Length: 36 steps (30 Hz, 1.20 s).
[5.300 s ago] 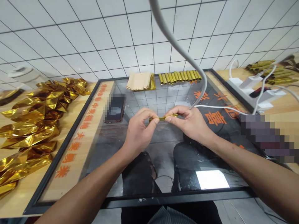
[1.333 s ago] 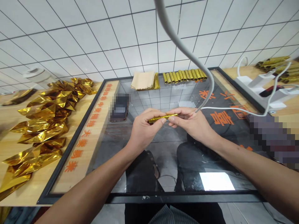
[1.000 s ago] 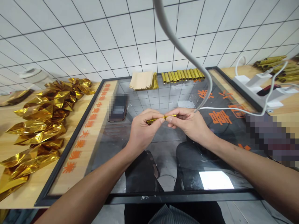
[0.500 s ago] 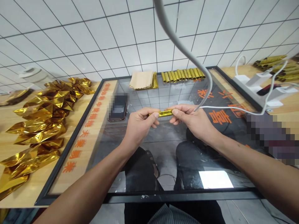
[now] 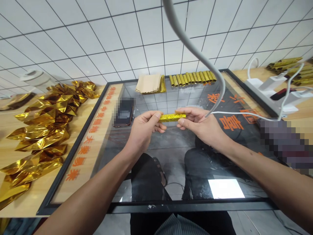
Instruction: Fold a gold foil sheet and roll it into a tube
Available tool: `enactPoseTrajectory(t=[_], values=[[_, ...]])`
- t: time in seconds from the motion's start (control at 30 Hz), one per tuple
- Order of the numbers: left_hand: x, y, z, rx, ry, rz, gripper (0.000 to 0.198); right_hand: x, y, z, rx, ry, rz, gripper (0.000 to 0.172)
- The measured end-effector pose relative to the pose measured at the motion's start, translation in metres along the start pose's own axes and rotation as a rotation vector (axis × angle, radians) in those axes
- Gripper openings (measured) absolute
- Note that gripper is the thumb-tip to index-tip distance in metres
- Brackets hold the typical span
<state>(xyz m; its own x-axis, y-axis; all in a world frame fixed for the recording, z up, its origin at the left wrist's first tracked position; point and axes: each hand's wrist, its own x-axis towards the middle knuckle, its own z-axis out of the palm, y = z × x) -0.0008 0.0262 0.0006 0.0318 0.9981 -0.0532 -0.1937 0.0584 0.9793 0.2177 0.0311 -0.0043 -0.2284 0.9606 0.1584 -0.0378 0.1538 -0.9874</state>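
A narrow folded strip of gold foil paper (image 5: 172,117) is held level above the glass tabletop, its shiny face toward me. My left hand (image 5: 148,125) pinches its left end between thumb and fingers. At the other end, my right hand (image 5: 195,122) loosely holds the strip, with the thumb at its lower edge and the fingers behind and above it. Most of the strip's front shows between the two hands. Beyond them, a row of rolled gold foil tubes (image 5: 193,78) lies beside a stack of tan-backed foil sheets (image 5: 148,83).
Crumpled-looking folded gold foil pieces (image 5: 46,120) are heaped along the left side. A phone (image 5: 124,112) lies on the black-framed glass. To the right stand a power strip (image 5: 260,98) with plugs and more foil rolls (image 5: 285,67). A white cable (image 5: 193,49) hangs across the view.
My right thumb and fingers have loosened and spread, and my left grip has shifted left toward the strip's end. More of the foil's shiny face now shows.
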Motion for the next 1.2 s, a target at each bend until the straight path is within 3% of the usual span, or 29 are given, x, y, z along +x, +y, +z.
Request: enactPoseTrajectory(t=[0.13, 0.23, 0.53, 1.07, 1.2], values=[[-0.001, -0.001, 0.002, 0.072, -0.030, 0.112, 0.045, 0.000, -0.002, 0.000, 0.026, 0.046, 0.039, 0.043], [-0.004, 0.000, 0.003, 0.139, -0.027, 0.181, 0.039, 0.000, -0.004, 0.000, 0.043, 0.056, 0.060, 0.043], [-0.008, -0.005, 0.006, 0.177, -0.035, 0.185, 0.025, -0.001, -0.003, 0.004, 0.054, 0.040, 0.069, 0.041], [-0.015, -0.007, 0.007, 0.356, -0.085, 0.345, 0.006, -0.004, 0.000, 0.009, -0.010, -0.031, 0.071, 0.038], [-0.014, -0.005, 0.009, 0.334, -0.082, 0.294, 0.006, -0.003, 0.000, 0.008, -0.018, -0.012, 0.090, 0.038]])
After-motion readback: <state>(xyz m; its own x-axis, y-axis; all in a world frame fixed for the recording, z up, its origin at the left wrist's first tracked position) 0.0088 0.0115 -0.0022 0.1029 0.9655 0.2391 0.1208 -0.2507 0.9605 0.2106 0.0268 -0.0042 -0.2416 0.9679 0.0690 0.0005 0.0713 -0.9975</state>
